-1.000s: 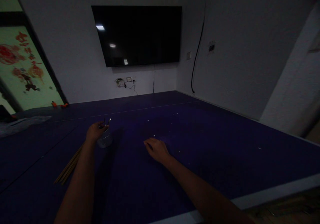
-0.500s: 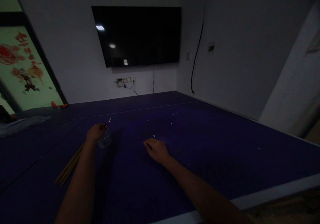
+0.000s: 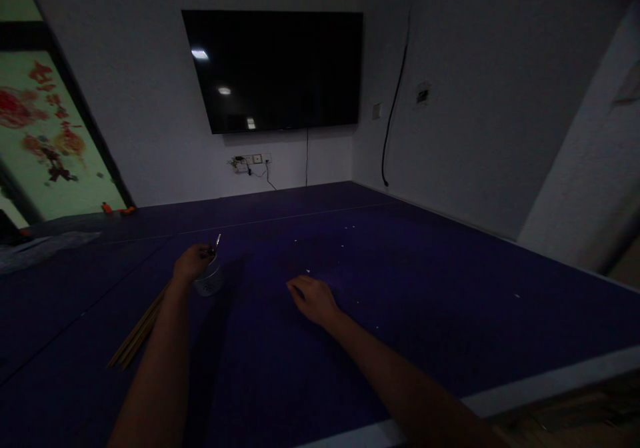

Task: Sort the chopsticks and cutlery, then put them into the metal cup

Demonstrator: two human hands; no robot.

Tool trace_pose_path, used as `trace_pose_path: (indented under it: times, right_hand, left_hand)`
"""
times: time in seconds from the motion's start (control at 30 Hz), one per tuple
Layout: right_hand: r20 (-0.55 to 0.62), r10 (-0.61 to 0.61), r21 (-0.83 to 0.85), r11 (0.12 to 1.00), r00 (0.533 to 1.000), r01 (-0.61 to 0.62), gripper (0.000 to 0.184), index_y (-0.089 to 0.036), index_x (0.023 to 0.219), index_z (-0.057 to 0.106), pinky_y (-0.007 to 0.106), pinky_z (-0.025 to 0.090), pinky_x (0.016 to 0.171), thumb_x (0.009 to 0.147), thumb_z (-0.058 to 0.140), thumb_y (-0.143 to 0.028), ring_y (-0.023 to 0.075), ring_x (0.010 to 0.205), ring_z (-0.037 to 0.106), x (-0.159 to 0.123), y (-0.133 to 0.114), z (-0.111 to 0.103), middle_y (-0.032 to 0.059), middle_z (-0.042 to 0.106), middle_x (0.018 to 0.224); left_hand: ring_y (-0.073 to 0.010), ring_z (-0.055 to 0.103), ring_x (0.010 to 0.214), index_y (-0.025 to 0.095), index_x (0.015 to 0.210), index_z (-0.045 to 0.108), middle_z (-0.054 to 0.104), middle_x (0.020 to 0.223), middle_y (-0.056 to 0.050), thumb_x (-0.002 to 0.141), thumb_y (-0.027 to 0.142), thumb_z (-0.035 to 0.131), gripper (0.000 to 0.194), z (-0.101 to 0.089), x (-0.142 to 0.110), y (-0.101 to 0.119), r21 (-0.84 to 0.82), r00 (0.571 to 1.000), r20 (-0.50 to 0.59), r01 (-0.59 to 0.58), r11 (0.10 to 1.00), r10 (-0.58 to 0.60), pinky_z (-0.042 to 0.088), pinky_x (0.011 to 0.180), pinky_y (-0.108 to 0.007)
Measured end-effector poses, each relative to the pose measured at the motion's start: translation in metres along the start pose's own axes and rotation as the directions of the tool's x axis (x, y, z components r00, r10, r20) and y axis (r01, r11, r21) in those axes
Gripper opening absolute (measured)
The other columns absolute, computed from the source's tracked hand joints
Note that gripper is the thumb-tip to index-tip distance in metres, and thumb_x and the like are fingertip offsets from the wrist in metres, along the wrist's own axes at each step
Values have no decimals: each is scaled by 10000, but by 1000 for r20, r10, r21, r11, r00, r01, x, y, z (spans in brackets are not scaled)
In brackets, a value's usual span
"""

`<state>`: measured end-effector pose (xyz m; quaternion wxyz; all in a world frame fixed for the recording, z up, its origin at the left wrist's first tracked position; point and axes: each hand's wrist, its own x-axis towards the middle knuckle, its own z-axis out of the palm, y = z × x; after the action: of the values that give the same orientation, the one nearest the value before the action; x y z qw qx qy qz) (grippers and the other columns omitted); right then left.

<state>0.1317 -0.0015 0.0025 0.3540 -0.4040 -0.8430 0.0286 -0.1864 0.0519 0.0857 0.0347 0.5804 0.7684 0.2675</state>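
Observation:
My left hand [image 3: 191, 263] is at the mouth of a white cup [image 3: 210, 281] with dark markings. Its fingers are closed on something dark that I cannot make out in the dim light. A thin, shiny piece [image 3: 218, 241] sticks up beside the fingertips; whether it is held or stands in the cup is unclear. Thin wooden sticks [image 3: 137, 335] lie in a bundle, partly hidden by my left forearm. My right hand [image 3: 314, 299] rests on the dark blue surface [image 3: 280, 368], fingers curled in to the thumb, with nothing visible in them.
Small white scraps [image 3: 308, 271] are scattered over the surface. Clear plastic sheeting [image 3: 45, 251] lies at the far left, and an orange object [image 3: 120, 209] sits near the decorated glass door. A television [image 3: 280, 71] hangs on the wall above sockets [image 3: 253, 160]; a black cable [image 3: 395, 101] dangles right.
Both hands stay almost where they were. The shiny piece by my left fingertips stands slightly more upright; the cup has not visibly moved.

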Motion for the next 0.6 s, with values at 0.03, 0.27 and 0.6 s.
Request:
trace_pose_path:
  times: [0.03, 0.27, 0.6]
  right_hand:
    - [0, 0, 0, 1000, 1000, 0, 286, -222, 956, 664, 264, 457, 787, 920, 382, -257, 155, 893, 623, 0, 0, 0, 45, 686, 960]
    - [8, 1, 0, 1000, 1000, -1, 273, -223, 967, 660, 260, 455, 781, 913, 394, -246, 152, 889, 623, 0, 0, 1, 39, 684, 955]
    - [-3, -8, -1, 1000, 1000, 8, 287, -223, 950, 666, 265, 459, 785, 922, 381, -241, 154, 890, 622, 0, -1, 0, 42, 685, 966]
  left_hand:
    - [-174, 643, 872, 205, 999, 633, 695, 1000, -54, 713, 306, 566, 311, 0, 0, 0, 2, 1000, -7, 4, 1000, -4, 409, 618, -202]
    - [-200, 644, 833, 218, 887, 662, 704, 876, -54, 725, 340, 542, 235, -1, 2, 1, 70, 999, 22, -33, 997, 31, 396, 597, -229]
    - [-201, 631, 801, 202, 865, 647, 691, 849, -68, 758, 343, 493, 234, -2, 4, -3, 144, 998, 49, -57, 988, 51, 382, 592, -239]
